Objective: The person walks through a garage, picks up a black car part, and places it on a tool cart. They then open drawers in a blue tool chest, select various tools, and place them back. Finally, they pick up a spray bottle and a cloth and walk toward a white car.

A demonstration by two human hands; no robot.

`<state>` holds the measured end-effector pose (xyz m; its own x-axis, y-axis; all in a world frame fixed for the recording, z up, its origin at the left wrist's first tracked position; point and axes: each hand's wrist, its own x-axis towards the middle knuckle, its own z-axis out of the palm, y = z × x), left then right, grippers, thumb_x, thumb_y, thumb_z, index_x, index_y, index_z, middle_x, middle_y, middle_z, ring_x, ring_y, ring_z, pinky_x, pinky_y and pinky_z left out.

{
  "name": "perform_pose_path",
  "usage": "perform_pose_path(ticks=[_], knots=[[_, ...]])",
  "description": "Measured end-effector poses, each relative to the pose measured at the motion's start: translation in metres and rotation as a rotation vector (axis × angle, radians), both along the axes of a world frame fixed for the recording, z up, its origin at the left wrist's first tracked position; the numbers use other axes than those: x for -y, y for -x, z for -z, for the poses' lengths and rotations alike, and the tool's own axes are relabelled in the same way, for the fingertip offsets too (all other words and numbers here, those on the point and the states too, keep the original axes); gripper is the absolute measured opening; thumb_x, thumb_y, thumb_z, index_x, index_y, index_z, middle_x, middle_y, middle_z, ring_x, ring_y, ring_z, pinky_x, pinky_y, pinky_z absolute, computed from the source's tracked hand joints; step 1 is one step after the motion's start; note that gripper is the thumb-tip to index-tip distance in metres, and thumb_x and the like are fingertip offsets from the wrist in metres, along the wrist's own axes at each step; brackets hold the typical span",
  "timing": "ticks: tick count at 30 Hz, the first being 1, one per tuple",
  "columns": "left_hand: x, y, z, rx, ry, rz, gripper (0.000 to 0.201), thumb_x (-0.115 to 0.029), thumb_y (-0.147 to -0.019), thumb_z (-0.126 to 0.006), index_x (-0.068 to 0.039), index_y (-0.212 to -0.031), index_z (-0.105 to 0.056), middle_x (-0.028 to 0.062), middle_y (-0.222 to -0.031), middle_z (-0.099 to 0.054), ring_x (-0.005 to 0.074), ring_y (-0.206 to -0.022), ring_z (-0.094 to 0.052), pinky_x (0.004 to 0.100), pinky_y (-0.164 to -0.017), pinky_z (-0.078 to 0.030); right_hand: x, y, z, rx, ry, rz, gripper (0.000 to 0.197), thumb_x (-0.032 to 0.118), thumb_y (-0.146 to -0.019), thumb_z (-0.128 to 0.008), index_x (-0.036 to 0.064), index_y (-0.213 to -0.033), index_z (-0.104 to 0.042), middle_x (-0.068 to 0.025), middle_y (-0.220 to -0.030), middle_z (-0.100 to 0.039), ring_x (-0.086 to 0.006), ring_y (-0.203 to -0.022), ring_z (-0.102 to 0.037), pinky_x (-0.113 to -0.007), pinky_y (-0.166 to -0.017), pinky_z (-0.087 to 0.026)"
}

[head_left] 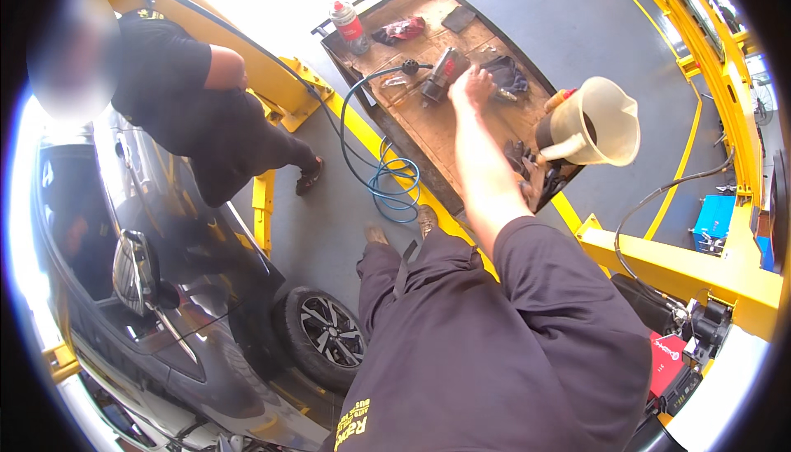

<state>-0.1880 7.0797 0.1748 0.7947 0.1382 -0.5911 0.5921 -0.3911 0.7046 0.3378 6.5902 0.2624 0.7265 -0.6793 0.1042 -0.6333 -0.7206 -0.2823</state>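
My right hand [473, 87] reaches out over the work cart [424, 135], with its fingers closed at the near right end of a dark air impact wrench [446, 74]. The wrench has a red patch on its body and lies on the brown board covering the cart. From its left side a blue air hose [347, 104] runs off and drops in coils to the floor. Right of my hand lies a crumpled dark glove or cloth [506, 76]. My left hand is out of view.
A spray can [349, 27], a red rag [399, 32] and a large measuring jug [600, 125] stand or lie on the cart. At left, a co-worker [185, 93] stands beside a dark car [165, 279]. A yellow lift post [709, 56] rises at right.
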Motion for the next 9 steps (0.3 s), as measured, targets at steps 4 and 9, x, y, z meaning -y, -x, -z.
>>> perform_pose_path(ticks=[4, 9], knots=[[-0.030, -0.038, 0.013, -0.031, 0.026, -0.033, 0.041, -0.042, -0.109, -0.055, -0.010, -0.121, -0.076, 0.0154, -0.107, -0.077, 0.0303, -0.094, -0.073, 0.0441, -0.085, -0.055, 0.008, -0.011, -0.015, -0.382, 0.113, -0.203, 0.046, 0.020, -0.089, -0.074, 0.0118, -0.133, -0.066, -0.0088, -0.141, -0.061, -0.0296, -0.137, -0.053, -0.052, -0.123, -0.032], [-0.081, -0.101, 0.084, -0.013, 0.092, -0.020, 0.043, -0.047, -0.109, -0.055, -0.012, -0.122, -0.076, 0.0169, -0.112, -0.078, 0.0341, -0.097, -0.074, 0.0473, -0.088, -0.055, 0.050, -0.029, -0.012, -0.560, 0.057, -0.349, 0.047, 0.023, -0.083, -0.080, 0.0096, -0.127, -0.071, -0.0109, -0.140, -0.064, -0.0298, -0.137, -0.055, -0.052, -0.118, -0.039]])
